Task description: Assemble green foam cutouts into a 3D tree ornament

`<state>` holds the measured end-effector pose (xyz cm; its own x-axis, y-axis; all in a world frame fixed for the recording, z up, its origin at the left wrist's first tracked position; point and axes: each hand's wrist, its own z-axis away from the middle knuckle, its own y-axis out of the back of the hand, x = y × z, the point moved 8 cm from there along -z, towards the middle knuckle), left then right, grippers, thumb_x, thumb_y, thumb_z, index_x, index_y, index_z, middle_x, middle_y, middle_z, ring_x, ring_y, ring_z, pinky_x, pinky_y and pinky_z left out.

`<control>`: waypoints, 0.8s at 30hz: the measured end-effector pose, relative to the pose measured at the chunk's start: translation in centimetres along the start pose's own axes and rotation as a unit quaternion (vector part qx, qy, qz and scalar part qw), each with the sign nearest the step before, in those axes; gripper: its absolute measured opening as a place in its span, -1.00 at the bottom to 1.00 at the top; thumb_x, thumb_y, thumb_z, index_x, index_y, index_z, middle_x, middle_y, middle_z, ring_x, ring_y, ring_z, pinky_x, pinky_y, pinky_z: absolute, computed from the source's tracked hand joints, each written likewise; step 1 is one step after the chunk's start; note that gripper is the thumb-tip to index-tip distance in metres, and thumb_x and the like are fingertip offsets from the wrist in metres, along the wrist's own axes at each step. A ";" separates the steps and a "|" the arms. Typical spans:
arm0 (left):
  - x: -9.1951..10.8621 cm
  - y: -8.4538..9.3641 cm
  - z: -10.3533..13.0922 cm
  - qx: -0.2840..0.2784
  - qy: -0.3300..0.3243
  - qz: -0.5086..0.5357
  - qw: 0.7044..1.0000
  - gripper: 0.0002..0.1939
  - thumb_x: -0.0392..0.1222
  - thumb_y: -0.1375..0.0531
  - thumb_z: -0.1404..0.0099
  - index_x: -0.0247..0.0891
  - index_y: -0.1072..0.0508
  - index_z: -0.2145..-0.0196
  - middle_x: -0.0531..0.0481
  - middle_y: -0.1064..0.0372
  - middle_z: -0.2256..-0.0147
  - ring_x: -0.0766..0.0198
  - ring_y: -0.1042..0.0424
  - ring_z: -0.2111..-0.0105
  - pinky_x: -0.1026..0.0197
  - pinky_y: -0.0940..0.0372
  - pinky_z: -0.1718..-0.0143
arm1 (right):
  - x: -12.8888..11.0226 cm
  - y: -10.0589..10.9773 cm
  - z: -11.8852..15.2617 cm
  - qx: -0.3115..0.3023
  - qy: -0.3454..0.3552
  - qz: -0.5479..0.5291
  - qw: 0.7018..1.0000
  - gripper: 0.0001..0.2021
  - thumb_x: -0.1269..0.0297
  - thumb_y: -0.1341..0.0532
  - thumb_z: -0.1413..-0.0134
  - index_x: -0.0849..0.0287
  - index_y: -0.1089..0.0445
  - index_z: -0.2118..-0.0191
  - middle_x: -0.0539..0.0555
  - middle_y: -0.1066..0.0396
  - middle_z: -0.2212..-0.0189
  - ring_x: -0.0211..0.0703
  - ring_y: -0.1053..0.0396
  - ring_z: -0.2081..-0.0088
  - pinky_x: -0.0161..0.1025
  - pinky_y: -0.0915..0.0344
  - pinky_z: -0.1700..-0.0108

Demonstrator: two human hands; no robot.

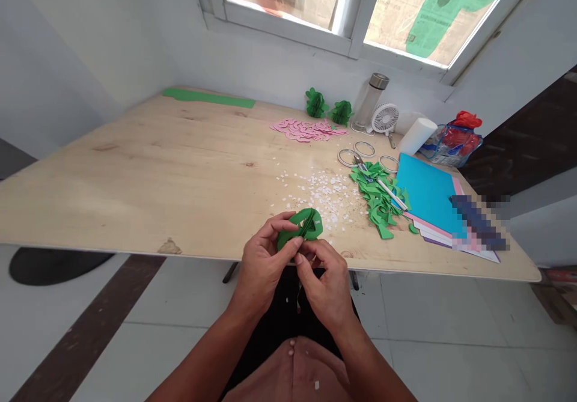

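Note:
At the table's front edge, both of my hands meet on a green paper cutout [317, 226] made of several layers fanned apart, with a small white patch on its right side. My left hand [269, 252] is closed round its left part, thumb over the lower edge. The fingers of my right hand [325, 273] pinch near its bottom; the exact spot is hidden by the fingertips. Small white paper bits [327, 188] lie scattered on the wood just beyond. To the right sits a pile of green paper scraps [382, 213], with a white-handled tool [392, 194] lying across it.
Pink paper cutouts [306, 130] and two green paper shapes [316, 104] are at the back, beside a bottle [370, 101] and a small fan [384, 118]. Tape rings [364, 149], a white roll [419, 136] and blue sheets [426, 191] lie right. A green strip [210, 97] lies back left.

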<state>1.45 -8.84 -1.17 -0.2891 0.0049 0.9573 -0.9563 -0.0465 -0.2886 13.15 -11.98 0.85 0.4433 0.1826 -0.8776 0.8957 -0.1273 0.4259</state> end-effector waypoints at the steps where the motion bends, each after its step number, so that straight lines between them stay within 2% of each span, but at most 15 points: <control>1: -0.1 0.1 0.0 -0.003 0.000 -0.004 1.000 -0.83 -0.16 -0.30 -0.07 -0.25 -0.43 0.38 -0.12 -0.34 -0.02 0.04 -0.38 0.01 0.04 -0.34 0.05 | 0.0 0.0 0.0 -0.001 0.000 -0.001 1.000 -0.88 0.35 -0.13 -0.08 0.15 -0.42 0.32 0.04 -0.41 0.40 -0.21 -0.33 0.36 -0.30 -0.26 0.34; 10: -0.7 0.7 -1.0 -0.031 0.012 -0.054 0.998 -0.81 -0.09 -0.33 -0.06 -0.21 -0.57 0.37 -0.11 -0.38 0.00 0.03 -0.29 -0.08 0.02 -0.19 -0.11 | 0.7 -0.2 -0.2 -0.013 -0.023 -0.042 0.999 -0.88 0.36 -0.14 -0.06 0.17 -0.44 0.34 0.02 -0.41 0.42 -0.24 -0.33 0.38 -0.32 -0.25 0.34; 18: -1.1 1.1 -1.6 -0.071 0.068 -0.049 0.994 -0.79 -0.03 -0.31 -0.06 -0.23 -0.54 0.44 -0.13 -0.40 0.01 -0.02 -0.33 -0.04 0.04 -0.26 0.01 | 1.8 -0.3 -0.1 -0.014 -0.050 -0.093 0.994 -0.86 0.38 -0.15 -0.03 0.19 -0.48 0.34 0.03 -0.44 0.40 -0.23 -0.36 0.36 -0.33 -0.28 0.33; 24: -0.4 1.3 -1.6 -0.061 0.046 -0.078 0.994 -0.78 -0.04 -0.30 -0.07 -0.25 -0.52 0.52 -0.15 -0.41 0.04 -0.01 -0.37 0.02 0.06 -0.29 0.07 | 2.7 -0.4 0.0 -0.010 -0.078 -0.143 0.987 -0.84 0.34 -0.15 -0.04 0.19 -0.49 0.32 0.05 -0.46 0.39 -0.21 -0.38 0.36 -0.32 -0.30 0.34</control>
<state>0.28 -7.26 -1.92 -0.1343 0.0944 0.9864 -0.9862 0.0842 -0.1424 13.96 -11.43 -1.65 0.1630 0.0556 -0.9851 0.9846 -0.0733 0.1588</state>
